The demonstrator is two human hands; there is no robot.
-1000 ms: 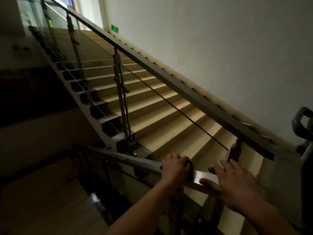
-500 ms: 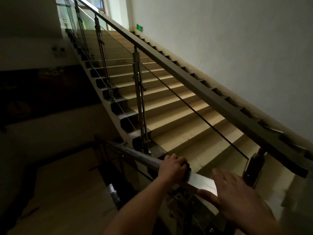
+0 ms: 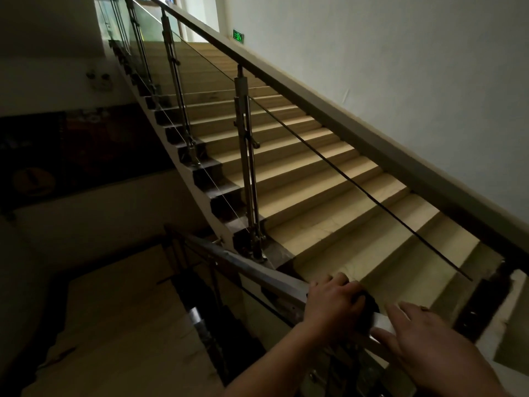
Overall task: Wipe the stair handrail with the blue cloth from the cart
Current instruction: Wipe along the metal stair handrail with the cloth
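Note:
The lower metal handrail (image 3: 257, 270) runs from the middle left down to the bottom right. My left hand (image 3: 333, 305) is closed over a dark cloth (image 3: 369, 308) pressed on top of that rail; only a small bunch of the cloth shows past my knuckles, and its colour looks nearly black in this dim light. My right hand (image 3: 429, 345) rests flat on the same rail just behind the left, fingers spread and thumb against the rail's near side. A second, dark handrail (image 3: 357, 138) climbs along the upward flight.
Tan steps (image 3: 315, 196) rise to a bright window at the top. Metal posts (image 3: 246, 167) and glass panels stand between the two flights. A white wall (image 3: 400, 67) with a green exit sign (image 3: 238, 35) lies to the right. A lower landing (image 3: 114, 325) sits below left.
The view has swung left and the cart at the right edge has left the frame. My left hand with the cloth and my right hand stay together on the lower rail.

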